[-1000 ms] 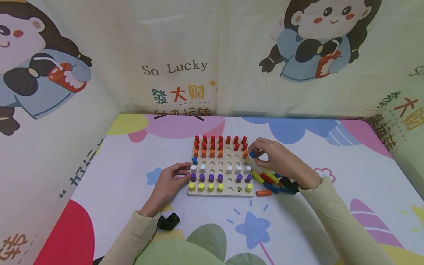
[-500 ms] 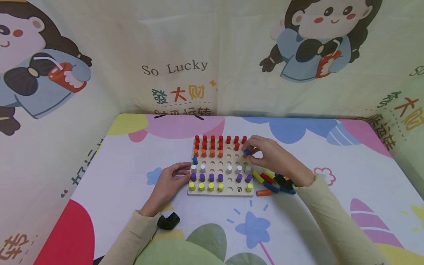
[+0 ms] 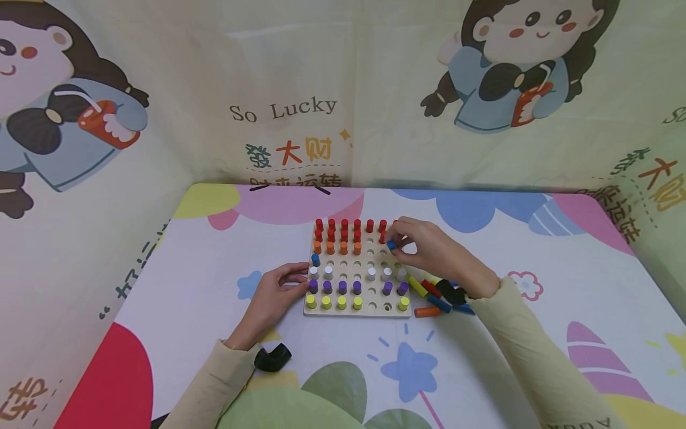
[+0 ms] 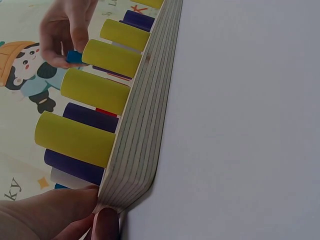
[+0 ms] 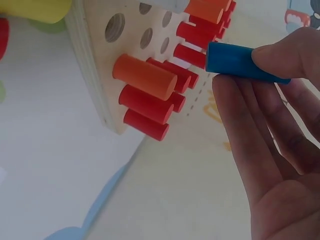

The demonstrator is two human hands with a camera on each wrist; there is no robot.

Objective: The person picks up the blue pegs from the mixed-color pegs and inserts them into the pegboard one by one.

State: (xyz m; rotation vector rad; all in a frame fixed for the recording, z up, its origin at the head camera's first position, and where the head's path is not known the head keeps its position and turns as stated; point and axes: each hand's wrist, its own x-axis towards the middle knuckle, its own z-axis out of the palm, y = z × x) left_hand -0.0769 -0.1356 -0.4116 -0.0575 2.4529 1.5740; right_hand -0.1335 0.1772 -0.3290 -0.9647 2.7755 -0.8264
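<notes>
A wooden pegboard (image 3: 343, 315) lies on the table with rows of red, orange, white, purple and yellow pegs standing in it. A lone blue peg (image 3: 315, 260) stands at the left end of its row. My left hand (image 3: 276, 296) holds the board's left edge; in the left wrist view its thumb and finger pinch near the layered corner. Above the board's right side, my right hand (image 3: 431, 244) pinches another blue peg (image 5: 235, 60) between thumb and fingers. The right wrist view shows this peg clear of the holes, its end pointing toward the red pegs (image 5: 145, 104).
Loose pegs in yellow, red, blue and orange lie right of the board, partly behind the right wrist; an orange peg (image 3: 427, 312) is nearest. Open holes (image 5: 115, 27) show in several rows. A printed curtain (image 3: 300, 59) closes off the table's back.
My right hand has moved left with the blue peg, from beside the board's right edge to over its upper right part. The left hand stays on the board's edge.
</notes>
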